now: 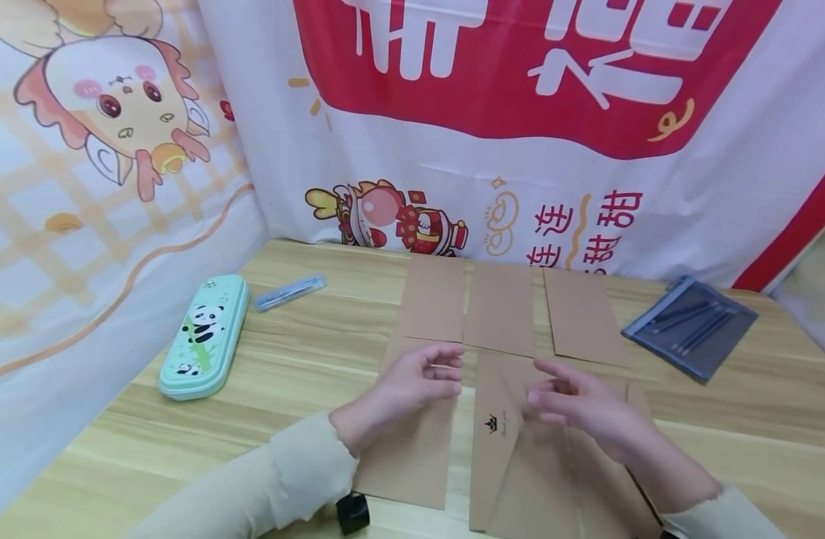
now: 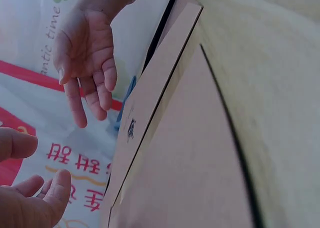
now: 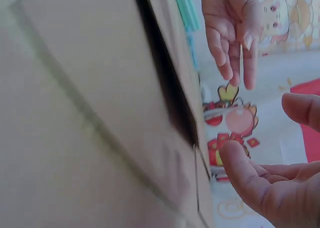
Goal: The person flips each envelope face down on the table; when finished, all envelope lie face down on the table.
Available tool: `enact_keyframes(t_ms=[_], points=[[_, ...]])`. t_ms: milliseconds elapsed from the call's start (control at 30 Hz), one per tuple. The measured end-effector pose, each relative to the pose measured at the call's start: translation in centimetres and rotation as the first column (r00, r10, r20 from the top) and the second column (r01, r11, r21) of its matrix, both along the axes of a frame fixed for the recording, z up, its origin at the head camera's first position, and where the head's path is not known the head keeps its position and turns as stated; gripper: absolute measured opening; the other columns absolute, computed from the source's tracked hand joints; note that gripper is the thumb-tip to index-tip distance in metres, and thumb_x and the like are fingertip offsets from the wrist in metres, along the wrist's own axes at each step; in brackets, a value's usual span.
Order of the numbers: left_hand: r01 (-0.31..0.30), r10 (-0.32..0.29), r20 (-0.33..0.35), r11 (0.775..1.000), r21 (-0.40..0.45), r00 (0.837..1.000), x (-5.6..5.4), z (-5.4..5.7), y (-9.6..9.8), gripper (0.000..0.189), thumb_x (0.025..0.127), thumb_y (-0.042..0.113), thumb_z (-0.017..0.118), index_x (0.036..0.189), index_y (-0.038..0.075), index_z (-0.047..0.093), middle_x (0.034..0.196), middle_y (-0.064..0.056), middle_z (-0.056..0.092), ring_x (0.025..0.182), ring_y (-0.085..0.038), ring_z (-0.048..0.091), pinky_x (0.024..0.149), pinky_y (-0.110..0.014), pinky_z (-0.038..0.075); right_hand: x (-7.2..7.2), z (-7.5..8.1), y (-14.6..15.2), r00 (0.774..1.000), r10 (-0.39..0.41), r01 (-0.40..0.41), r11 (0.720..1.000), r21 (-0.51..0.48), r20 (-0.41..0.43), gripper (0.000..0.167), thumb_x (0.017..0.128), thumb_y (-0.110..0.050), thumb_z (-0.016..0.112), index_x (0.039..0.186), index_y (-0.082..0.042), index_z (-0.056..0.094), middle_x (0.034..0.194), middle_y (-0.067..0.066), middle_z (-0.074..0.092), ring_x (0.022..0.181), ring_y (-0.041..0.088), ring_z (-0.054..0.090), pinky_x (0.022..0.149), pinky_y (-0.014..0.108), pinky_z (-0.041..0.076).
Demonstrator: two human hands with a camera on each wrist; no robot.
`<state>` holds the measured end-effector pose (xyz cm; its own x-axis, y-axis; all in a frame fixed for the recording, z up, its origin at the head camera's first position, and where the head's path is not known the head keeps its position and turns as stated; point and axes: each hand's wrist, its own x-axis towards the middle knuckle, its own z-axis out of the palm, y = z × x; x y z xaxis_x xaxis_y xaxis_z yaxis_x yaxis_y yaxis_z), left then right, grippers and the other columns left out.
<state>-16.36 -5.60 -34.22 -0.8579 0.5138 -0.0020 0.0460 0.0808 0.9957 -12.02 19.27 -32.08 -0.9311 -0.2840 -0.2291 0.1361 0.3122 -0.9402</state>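
Both hands hover over brown kraft-paper envelopes with nothing in their grasp. In the head view my left hand point(image 1: 412, 385) is above the front left envelope point(image 1: 409, 464), fingers loosely bent and thumb apart. My right hand point(image 1: 588, 408) is above the front envelope with a small black crown print point(image 1: 488, 471), its fingers also loosely bent. That envelope shows a slanting flap edge. Another brown piece point(image 1: 611, 486) lies to its right, partly under the right forearm. Both wrist views show the two hands facing each other, apart, with relaxed fingers.
Three brown paper pieces lie in a back row: left point(image 1: 434, 299), middle point(image 1: 498, 307) and right point(image 1: 584, 314). A mint panda pencil case point(image 1: 206, 337) and a blue slim pack point(image 1: 290, 293) lie left. A blue mesh pouch with pencils point(image 1: 692, 326) lies right. Printed cloths hang behind.
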Motion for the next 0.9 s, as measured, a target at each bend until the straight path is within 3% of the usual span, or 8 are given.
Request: enact_keyframes(t_ms=[167, 467, 900], points=[[0.023, -0.025, 0.066, 0.999, 0.023, 0.998, 0.3, -0.3, 1.5, 0.054, 0.083, -0.006, 0.058, 0.133, -0.008, 0.039, 0.135, -0.025, 0.044, 0.121, -0.038, 0.046, 0.094, -0.032, 0.047, 0.4, -0.9, 1.8, 1.000, 0.003, -0.002, 1.000, -0.014, 0.020, 0.072, 0.092, -0.016, 0.056, 0.143, 0.010, 0.012, 0.135, 0.037, 0.034, 0.116, 0.033, 0.051, 0.090, 0.035, 0.050], [0.020, -0.014, 0.143, 0.999, -0.044, 0.990, 0.8, -0.6, 2.7, 0.064, 0.079, -0.004, 0.062, 0.138, -0.003, 0.036, 0.138, -0.021, 0.041, 0.124, -0.035, 0.044, 0.102, -0.040, 0.040, 0.6, -2.1, 3.6, 0.999, 0.030, -0.028, 0.999, -0.047, 0.041, 0.075, 0.093, -0.017, 0.054, 0.143, 0.012, 0.007, 0.137, 0.042, 0.025, 0.118, 0.036, 0.048, 0.091, 0.040, 0.049], [0.018, 0.000, 0.189, 0.996, -0.091, 0.982, 1.0, -1.1, 3.2, 0.064, 0.077, -0.002, 0.064, 0.135, -0.003, 0.038, 0.134, -0.022, 0.045, 0.125, -0.035, 0.042, 0.105, -0.043, 0.037, 0.7, -2.5, 3.9, 0.997, -0.002, 0.006, 0.998, -0.055, 0.075, 0.075, 0.091, -0.019, 0.057, 0.143, 0.009, 0.011, 0.138, 0.039, 0.026, 0.115, 0.027, 0.051, 0.089, 0.036, 0.051]])
